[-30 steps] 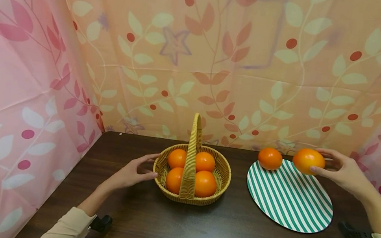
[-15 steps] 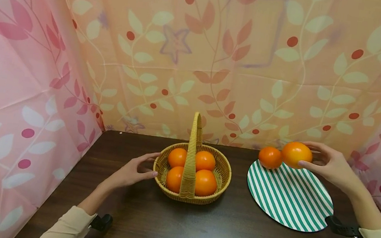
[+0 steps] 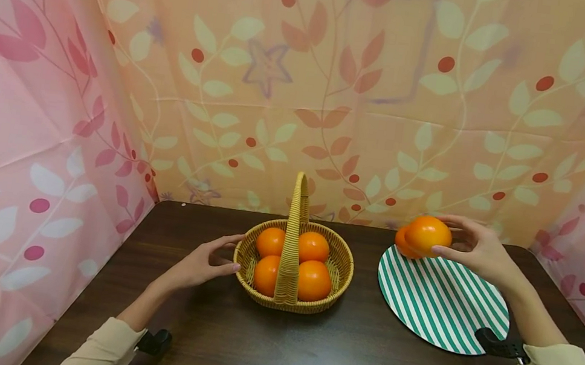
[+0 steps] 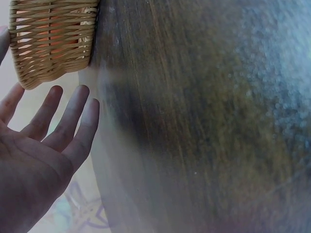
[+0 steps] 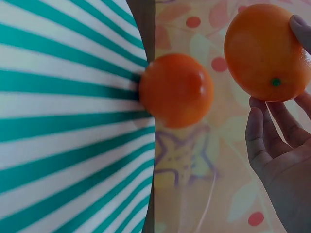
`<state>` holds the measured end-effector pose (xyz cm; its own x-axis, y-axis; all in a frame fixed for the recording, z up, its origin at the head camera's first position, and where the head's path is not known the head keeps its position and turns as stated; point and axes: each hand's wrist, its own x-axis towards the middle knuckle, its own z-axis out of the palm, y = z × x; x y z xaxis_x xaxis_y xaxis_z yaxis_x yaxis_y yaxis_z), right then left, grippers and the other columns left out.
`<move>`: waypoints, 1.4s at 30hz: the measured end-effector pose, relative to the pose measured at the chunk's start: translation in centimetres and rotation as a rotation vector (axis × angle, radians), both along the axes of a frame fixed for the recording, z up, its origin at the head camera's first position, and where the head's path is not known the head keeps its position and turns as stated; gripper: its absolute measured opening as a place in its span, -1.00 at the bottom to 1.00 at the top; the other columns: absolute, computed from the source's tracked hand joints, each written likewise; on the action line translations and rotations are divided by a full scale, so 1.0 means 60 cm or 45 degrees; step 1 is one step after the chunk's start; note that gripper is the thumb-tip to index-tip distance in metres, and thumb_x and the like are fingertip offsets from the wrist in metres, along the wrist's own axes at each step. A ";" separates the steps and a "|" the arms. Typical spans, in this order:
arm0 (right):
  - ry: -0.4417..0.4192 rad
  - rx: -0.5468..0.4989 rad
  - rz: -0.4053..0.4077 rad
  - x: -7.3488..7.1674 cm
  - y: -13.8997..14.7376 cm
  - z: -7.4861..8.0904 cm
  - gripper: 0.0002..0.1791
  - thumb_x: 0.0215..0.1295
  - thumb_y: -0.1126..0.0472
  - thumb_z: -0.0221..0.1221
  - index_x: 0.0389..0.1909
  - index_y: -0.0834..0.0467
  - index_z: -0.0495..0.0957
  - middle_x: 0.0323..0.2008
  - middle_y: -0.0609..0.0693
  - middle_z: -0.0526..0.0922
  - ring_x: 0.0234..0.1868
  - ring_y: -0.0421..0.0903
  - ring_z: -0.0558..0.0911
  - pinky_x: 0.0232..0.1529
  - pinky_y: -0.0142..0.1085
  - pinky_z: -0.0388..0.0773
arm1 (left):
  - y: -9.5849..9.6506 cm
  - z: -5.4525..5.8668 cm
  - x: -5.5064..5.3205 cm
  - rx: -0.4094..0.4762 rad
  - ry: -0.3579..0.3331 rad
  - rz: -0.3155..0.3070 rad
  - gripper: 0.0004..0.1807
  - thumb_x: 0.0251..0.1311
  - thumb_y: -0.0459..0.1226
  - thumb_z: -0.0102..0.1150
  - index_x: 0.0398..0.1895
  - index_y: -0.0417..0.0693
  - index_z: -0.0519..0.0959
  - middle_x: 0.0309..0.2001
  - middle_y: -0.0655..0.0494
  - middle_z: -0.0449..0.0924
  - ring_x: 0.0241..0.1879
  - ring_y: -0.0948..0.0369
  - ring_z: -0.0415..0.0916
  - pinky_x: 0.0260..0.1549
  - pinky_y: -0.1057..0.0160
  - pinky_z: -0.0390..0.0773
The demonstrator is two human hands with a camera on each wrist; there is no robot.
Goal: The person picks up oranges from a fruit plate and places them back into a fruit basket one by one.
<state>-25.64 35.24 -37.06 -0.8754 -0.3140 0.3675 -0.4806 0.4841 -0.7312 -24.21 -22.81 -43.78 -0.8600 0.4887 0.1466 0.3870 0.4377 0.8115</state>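
Observation:
My right hand (image 3: 483,254) holds an orange (image 3: 428,234) between thumb and fingers, raised above the far-left edge of a round green-and-white striped mat (image 3: 447,305). In the right wrist view a green stem dot marks the held orange (image 5: 265,53). A second orange (image 3: 403,242) rests at the mat's far edge, partly hidden behind the held one in the head view. My left hand (image 3: 202,264), fingers loosely spread, touches the left side of a yellow wicker basket (image 3: 341,260). Several oranges (image 3: 314,281) lie inside it, on both sides of its upright handle.
Everything stands on a dark wooden table (image 3: 272,350). Behind it hangs a peach curtain (image 3: 214,106) with leaf patterns, and a pink curtain (image 3: 14,173) borders the left side. Black wrist bands (image 3: 155,342) circle both wrists.
My right hand has carried the orange leftward across the mat's far side, so that it now overlaps the resting orange in the head view. The left hand and basket have stayed put.

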 end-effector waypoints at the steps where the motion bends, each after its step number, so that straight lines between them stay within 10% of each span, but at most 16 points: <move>1: 0.000 -0.004 0.006 -0.001 -0.005 0.000 -0.37 0.24 0.43 0.39 0.33 0.20 0.46 0.14 0.09 0.57 -0.02 -0.11 0.64 -0.07 -0.39 0.61 | 0.000 0.000 0.000 -0.002 0.003 0.001 -0.25 0.35 -0.18 0.34 0.55 -0.01 0.27 0.26 -0.19 0.47 0.15 -0.19 0.50 0.01 -0.08 0.59; 42: -0.102 -0.152 0.388 -0.034 -0.209 -0.048 -0.33 0.22 0.35 0.43 0.35 0.21 0.46 0.15 0.15 0.59 -0.10 0.10 0.65 -0.15 -0.17 0.66 | -0.001 -0.002 -0.004 0.048 0.023 -0.013 -0.27 0.34 -0.23 0.35 0.52 -0.12 0.31 0.24 -0.20 0.48 0.13 -0.18 0.51 -0.04 -0.03 0.62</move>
<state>-27.70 22.71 -39.95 -0.7756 -0.5243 0.3517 -0.5289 0.2356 -0.8153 -24.45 -22.86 -43.90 -0.8519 0.4915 0.1805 0.4062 0.4027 0.8203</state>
